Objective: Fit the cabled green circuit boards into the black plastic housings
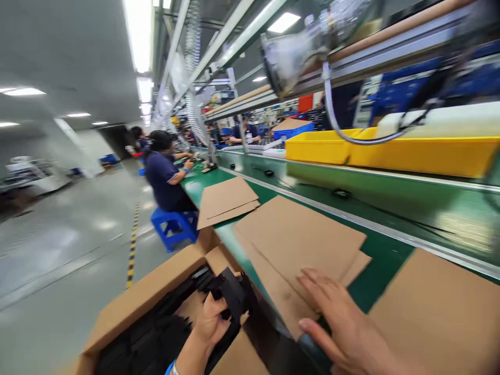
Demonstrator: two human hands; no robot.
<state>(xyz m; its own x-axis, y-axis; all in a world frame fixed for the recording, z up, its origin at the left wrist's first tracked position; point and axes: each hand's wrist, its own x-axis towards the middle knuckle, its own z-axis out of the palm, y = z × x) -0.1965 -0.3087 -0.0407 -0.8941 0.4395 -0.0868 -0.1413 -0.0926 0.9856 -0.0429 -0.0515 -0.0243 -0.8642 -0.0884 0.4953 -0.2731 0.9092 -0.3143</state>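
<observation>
My left hand [213, 323] reaches into an open cardboard box [152, 289], thumb and fingers closed on a flat black piece [233, 291]. What kind of part it is, I cannot tell. Many similar dark pieces [152, 341] lie in the box, their outlines blurred. On the green bench, my right hand [347, 323] is open, its fingers stretched over the near edge of some stacked cardboard sheets [300, 234]. The fingertips appear to touch the top sheet. A blue band circles my left wrist.
More cardboard sheets lie farther along the bench [230, 200] and at the right [441, 312]. Yellow bins [422, 156] stand on a shelf behind, with a flexible hose looping in front. A co-worker [166, 172] sits on a blue stool [172, 229] up the line.
</observation>
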